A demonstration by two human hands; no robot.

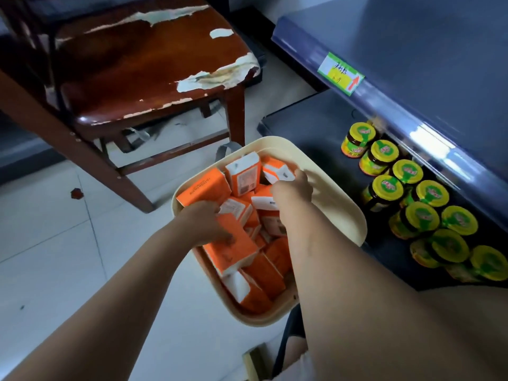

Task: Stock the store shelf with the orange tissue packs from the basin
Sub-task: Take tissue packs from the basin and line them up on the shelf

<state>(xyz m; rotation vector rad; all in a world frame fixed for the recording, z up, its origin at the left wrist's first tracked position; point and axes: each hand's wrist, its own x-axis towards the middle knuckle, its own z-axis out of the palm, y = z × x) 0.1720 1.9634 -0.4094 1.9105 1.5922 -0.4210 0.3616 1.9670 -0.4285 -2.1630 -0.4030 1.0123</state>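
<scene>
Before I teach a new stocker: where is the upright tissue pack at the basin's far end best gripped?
Probably from above, pinching the upright tissue pack across its narrow sides near the top: it stands on end, above its neighbours in the basin.

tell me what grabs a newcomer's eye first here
The cream basin at centre, heaped with orange tissue packs, draws the eye first; the left hand grips one and the right hand reaches among them. Next come the yellow-lidded jars rowed on the dark lower shelf at right, and the peeling brown chair upper left.
</scene>
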